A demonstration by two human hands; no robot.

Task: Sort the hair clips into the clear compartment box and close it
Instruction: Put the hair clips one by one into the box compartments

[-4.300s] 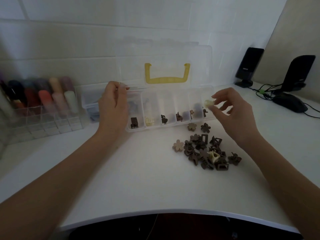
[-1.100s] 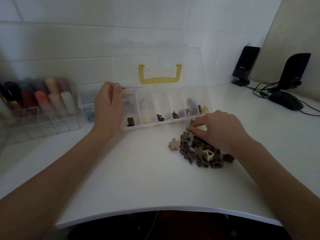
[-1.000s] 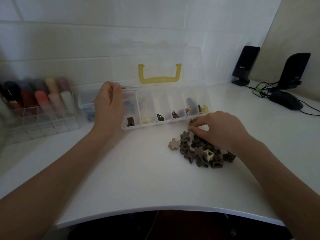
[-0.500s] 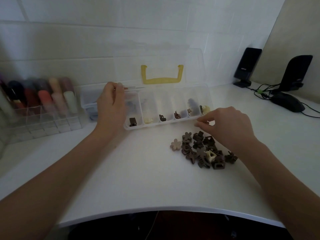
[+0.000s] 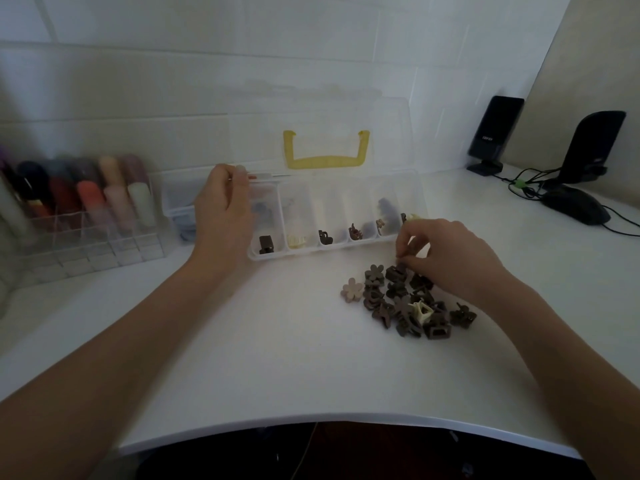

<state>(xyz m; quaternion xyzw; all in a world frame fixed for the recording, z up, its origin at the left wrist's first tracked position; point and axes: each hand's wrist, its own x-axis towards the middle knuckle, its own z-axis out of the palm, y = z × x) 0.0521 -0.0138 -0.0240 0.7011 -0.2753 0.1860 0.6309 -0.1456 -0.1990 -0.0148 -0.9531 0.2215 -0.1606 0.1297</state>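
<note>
- Head view: clear compartment box (image 5: 337, 251) sits open on the white desk (image 5: 263, 358), its lid with a yellow handle (image 5: 325, 157) leaning back on the wall.
- Left hand (image 5: 221, 216) rests curled on the box's left end; whether it grips anything cannot be told.
- Right hand (image 5: 446, 254) pinches a small dark clip (image 5: 401, 268) at the top of the hair clip pile (image 5: 405, 303), just in front of the box.
- Several compartments each hold a clip.
- Pale flower clip (image 5: 351, 289) lies at the pile's left edge.
</note>
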